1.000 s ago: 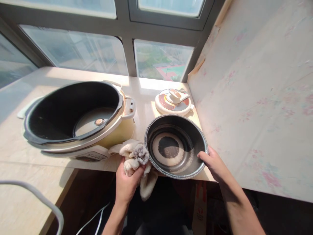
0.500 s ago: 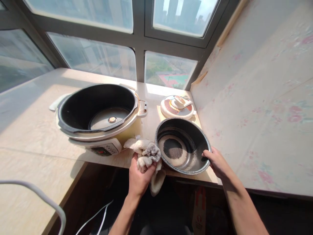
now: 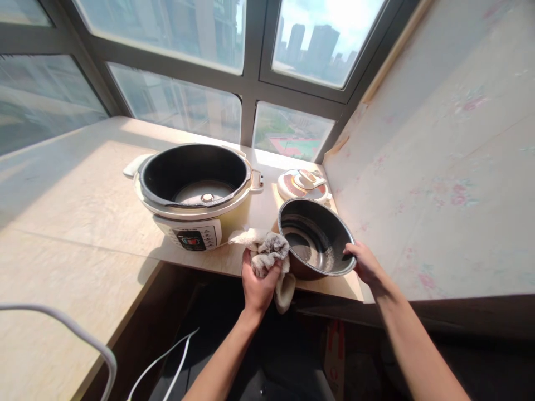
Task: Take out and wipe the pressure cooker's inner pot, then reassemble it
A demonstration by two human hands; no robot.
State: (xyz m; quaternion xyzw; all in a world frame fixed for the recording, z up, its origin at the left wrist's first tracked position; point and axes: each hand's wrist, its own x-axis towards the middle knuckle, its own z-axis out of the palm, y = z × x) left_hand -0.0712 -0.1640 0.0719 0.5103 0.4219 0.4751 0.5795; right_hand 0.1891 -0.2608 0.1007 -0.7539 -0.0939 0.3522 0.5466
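On the pale ledge (image 3: pixel 104 189) by the window (image 3: pixel 288 131), at its near edge, you have the dark inner pot (image 3: pixel 322 229) tipped with its mouth toward you; whether its base rests on the ledge cannot be told. Pot interior: pale band on the floor around a darker centre, pale speckling at the right. Your right hand (image 3: pixel 365 263) grips the pot's right rim, thumb over the inside, other fingers mostly hidden behind the wall. Your left hand (image 3: pixel 259 283) is closed around a bunched cloth (image 3: pixel 270 250), greyish on top, at the pot's left rim (contact unclear), one end hanging below. Cooker housing (image 3: pixel 234 227), to the left: upright, top uncovered, dark-walled; at its bottom a pale plate (image 3: pixel 188 192) with a small round button (image 3: pixel 207 197) at the centre. Control panel (image 3: pixel 194 239) faces you. Cooker lid (image 3: pixel 288 187) lies handle-up behind the pot, near the papered wall (image 3: pixel 418 167)
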